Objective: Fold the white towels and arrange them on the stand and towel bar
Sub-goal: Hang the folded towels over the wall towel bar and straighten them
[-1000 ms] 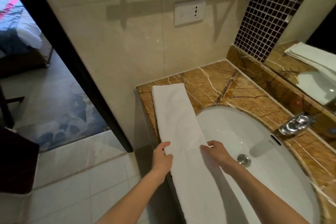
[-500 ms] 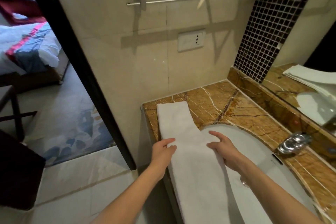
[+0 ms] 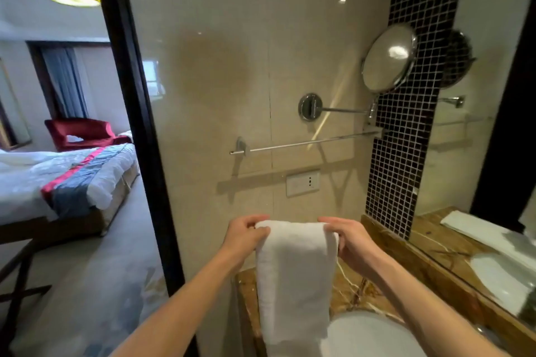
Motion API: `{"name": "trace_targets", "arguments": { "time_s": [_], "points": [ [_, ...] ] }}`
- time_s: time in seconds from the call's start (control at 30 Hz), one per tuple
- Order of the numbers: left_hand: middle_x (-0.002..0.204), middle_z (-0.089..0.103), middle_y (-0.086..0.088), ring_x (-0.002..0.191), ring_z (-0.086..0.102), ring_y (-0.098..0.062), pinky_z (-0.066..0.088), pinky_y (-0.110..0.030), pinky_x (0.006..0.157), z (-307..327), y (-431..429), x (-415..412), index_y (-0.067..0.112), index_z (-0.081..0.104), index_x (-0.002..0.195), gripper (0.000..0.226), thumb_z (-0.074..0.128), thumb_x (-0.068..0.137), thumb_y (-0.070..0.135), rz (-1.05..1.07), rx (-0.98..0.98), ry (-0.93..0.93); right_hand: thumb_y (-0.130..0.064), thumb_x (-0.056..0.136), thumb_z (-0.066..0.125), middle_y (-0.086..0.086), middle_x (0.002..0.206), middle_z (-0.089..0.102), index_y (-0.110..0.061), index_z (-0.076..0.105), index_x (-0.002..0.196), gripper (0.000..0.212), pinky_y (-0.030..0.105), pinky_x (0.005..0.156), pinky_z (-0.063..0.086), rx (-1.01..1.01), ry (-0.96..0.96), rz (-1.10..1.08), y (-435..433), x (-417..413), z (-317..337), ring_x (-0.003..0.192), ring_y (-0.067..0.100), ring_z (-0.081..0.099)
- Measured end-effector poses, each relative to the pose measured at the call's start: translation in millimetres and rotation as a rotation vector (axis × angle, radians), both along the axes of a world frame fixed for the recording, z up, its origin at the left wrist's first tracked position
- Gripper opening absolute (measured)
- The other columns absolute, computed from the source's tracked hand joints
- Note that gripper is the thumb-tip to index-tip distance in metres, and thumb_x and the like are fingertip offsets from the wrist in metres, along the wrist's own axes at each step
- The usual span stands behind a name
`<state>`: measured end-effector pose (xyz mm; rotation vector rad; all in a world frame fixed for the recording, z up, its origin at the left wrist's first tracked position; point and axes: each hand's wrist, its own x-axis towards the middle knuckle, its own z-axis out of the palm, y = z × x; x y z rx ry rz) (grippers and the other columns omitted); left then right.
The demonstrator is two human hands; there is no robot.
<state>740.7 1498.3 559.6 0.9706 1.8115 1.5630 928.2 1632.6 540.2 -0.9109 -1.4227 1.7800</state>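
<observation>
Sink [image 3: 368, 333] and marble tabletop [image 3: 348, 295] sit just below the grips. Left grip [image 3: 246, 233] and right grip [image 3: 348, 238] each pinch the top of the white towel [image 3: 293, 275], which hangs between them. Towel bar [image 3: 307, 142] is on the wall above, beyond them.

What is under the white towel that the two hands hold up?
Below the towel are the brown marble counter and the white sink. What the hanging cloth covers cannot be seen.
</observation>
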Motion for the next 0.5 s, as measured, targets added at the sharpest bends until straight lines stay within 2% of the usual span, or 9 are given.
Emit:
{"name": "trace_targets", "arguments": {
  "time_s": [0.07,0.17,0.23,0.37,0.43,0.5],
  "points": [
    [0.113,0.067,-0.012,0.104,0.063,-0.026,0.05,-0.044,0.097,28,1,-7,0.011,0.067,0.11,0.03,0.062,0.082,-0.001,-0.021,0.054,0.019,-0.004,0.088,0.062,0.014,0.113,0.068,0.0,0.061,0.12,0.032,0.032,0.082,0.054,0.098,-0.007,-0.004,-1,-6,28,0.102,0.026,0.066],
    [0.107,0.068,-0.011,0.096,0.064,-0.024,0.053,-0.038,0.089,75,2,-23,0.012,0.068,0.105,0.026,0.065,0.082,0.0,-0.037,0.146,0.039,-0.001,0.088,0.061,0.016,0.113,0.068,-0.004,0.061,0.122,0.034,0.035,0.075,0.057,0.185,0.03,-0.022,-3,-17,76,0.097,0.026,0.069],
    [0.1,0.069,-0.008,0.087,0.064,-0.019,0.053,-0.031,0.076,106,-1,-33,0.007,0.068,0.106,0.026,0.066,0.082,0.0,-0.05,0.186,0.083,0.001,0.087,0.061,0.017,0.12,0.064,-0.006,0.06,0.123,0.037,0.041,0.078,0.058,0.234,0.053,-0.036,-7,-24,108,0.098,0.028,0.069],
    [0.09,0.066,-0.009,0.076,0.06,-0.017,0.051,-0.026,0.064,149,-10,-43,0.012,0.068,0.093,0.018,0.065,0.083,-0.002,-0.095,0.231,0.129,0.001,0.086,0.06,0.014,0.129,0.058,-0.007,0.058,0.128,0.042,0.055,0.088,0.054,0.332,0.049,-0.083,-20,-33,148,0.108,0.029,0.063],
    [0.085,0.066,-0.01,0.069,0.06,-0.017,0.051,-0.024,0.058,161,-14,-47,0.012,0.067,0.087,0.015,0.065,0.083,-0.003,-0.112,0.268,0.122,-0.001,0.086,0.06,0.012,0.137,0.051,-0.009,0.053,0.134,0.05,0.052,0.094,0.051,0.376,0.037,-0.105,-25,-40,161,0.118,0.028,0.056],
    [0.083,0.065,-0.011,0.067,0.059,-0.018,0.05,-0.026,0.059,175,-16,-53,0.01,0.065,0.088,0.015,0.065,0.082,-0.004,-0.122,0.292,0.114,-0.001,0.085,0.059,0.011,0.142,0.046,-0.009,0.049,0.137,0.053,0.05,0.1,0.047,0.426,0.026,-0.13,-29,-47,174,0.123,0.026,0.05]
  ]
}}
